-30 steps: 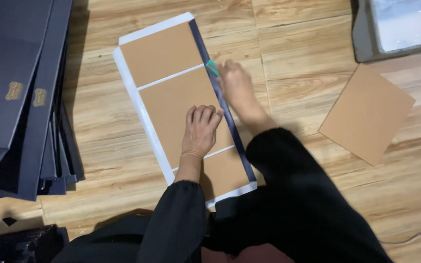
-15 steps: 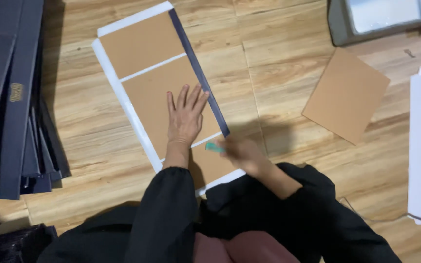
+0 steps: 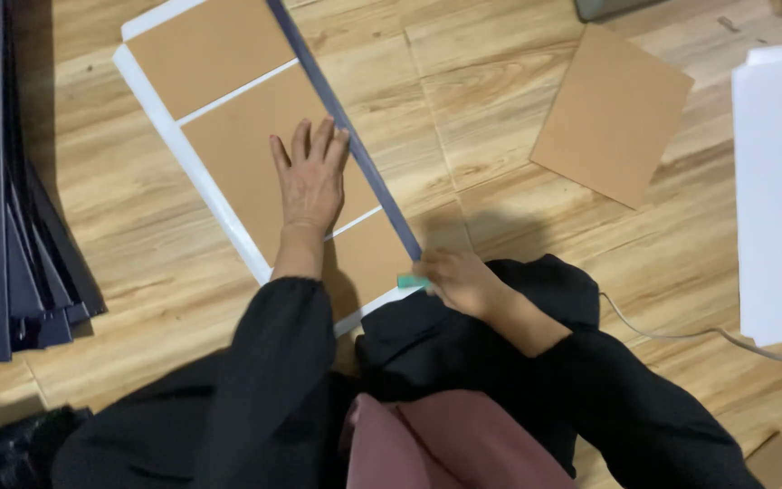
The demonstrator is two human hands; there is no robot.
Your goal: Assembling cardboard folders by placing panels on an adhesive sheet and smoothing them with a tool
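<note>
A long white sheet [image 3: 194, 167] lies on the wooden floor with three brown cardboard panels [image 3: 246, 145] laid on it and a dark blue folded strip [image 3: 346, 127] along its right edge. My left hand [image 3: 309, 177] rests flat, fingers spread, on the middle panel beside the strip. My right hand [image 3: 459, 281] is at the near end of the strip, closed on a small teal tool [image 3: 412, 282] that touches the sheet's near right corner. Black sleeves cover both arms.
A stack of dark blue covers [image 3: 2, 181] lies at the left. A loose brown cardboard square [image 3: 613, 113] sits at upper right, white sheets [image 3: 780, 190] at the right edge. A thin grey cable [image 3: 681, 333] runs across the floor near my right arm.
My right hand with the teal tool has slid down the blue strip from its far part to the near end. My left hand stayed flat on the middle panel.
</note>
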